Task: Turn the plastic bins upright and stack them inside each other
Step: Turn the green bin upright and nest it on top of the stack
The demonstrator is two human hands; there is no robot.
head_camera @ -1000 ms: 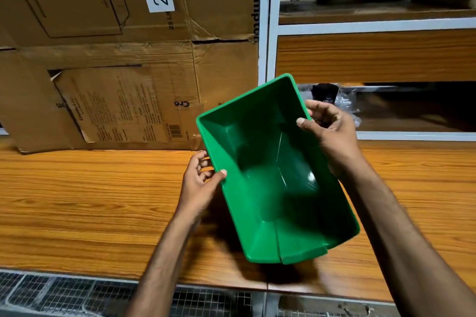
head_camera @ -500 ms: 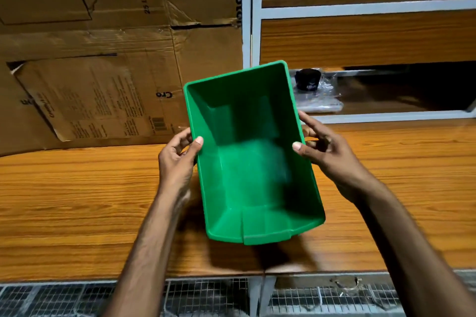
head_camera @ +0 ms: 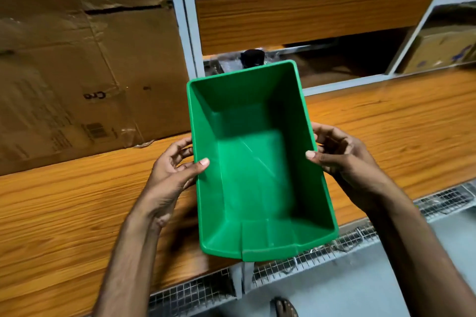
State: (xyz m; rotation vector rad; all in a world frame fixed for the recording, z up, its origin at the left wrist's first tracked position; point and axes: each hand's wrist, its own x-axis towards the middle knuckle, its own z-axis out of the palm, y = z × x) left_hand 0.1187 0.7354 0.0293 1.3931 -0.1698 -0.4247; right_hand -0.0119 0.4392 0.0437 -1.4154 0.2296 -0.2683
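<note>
A green plastic bin [head_camera: 257, 175] is held upright above the wooden shelf, its open top facing me and its low front lip nearest me. My left hand [head_camera: 172, 175] grips the bin's left wall, thumb over the rim. On the opposite side, my right hand [head_camera: 340, 159] holds the right wall, thumb hooked inside. The bin is empty. No other bin is in view.
The wooden shelf [head_camera: 77, 208] runs left to right under the bin. Large cardboard boxes [head_camera: 85, 59] stand at the back left. A white metal upright [head_camera: 185, 20] and a black object in plastic wrap [head_camera: 253, 58] sit behind. Wire mesh [head_camera: 322, 255] lines the shelf's front edge; a foot [head_camera: 284, 307] shows below.
The bin has turned from tilted to the right to level and straight in front of me. Both hands slid to the middle of its side walls. The view has shifted right and down.
</note>
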